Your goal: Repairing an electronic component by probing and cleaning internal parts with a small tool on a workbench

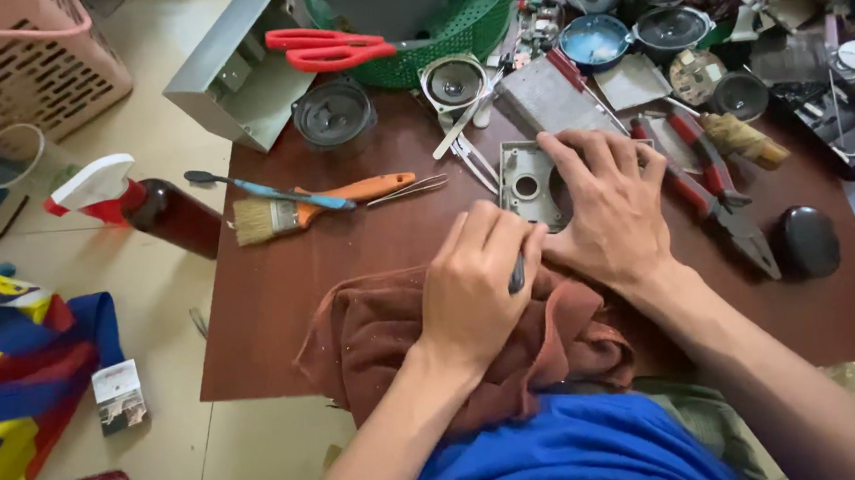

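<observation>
My left hand (476,287) rests on a brown cloth (374,339) at the table's near edge, closed around a thin dark tool (517,272) whose tip I cannot see. My right hand (606,207) lies just to its right, fingers spread and pressing down on a grey panel with round cut-outs (522,181). The two hands touch at the panel's near corner. The brown table (280,280) carries both the panel and the cloth.
A paintbrush with an orange handle (290,211), a blue-handled tool (274,191) and tweezers (406,189) lie to the left. Red-handled pliers (710,190) and a black oval object (807,241) lie to the right. Speakers (334,111), red scissors (329,48) on a green basket (453,28) and a grey metal box (230,73) sit behind.
</observation>
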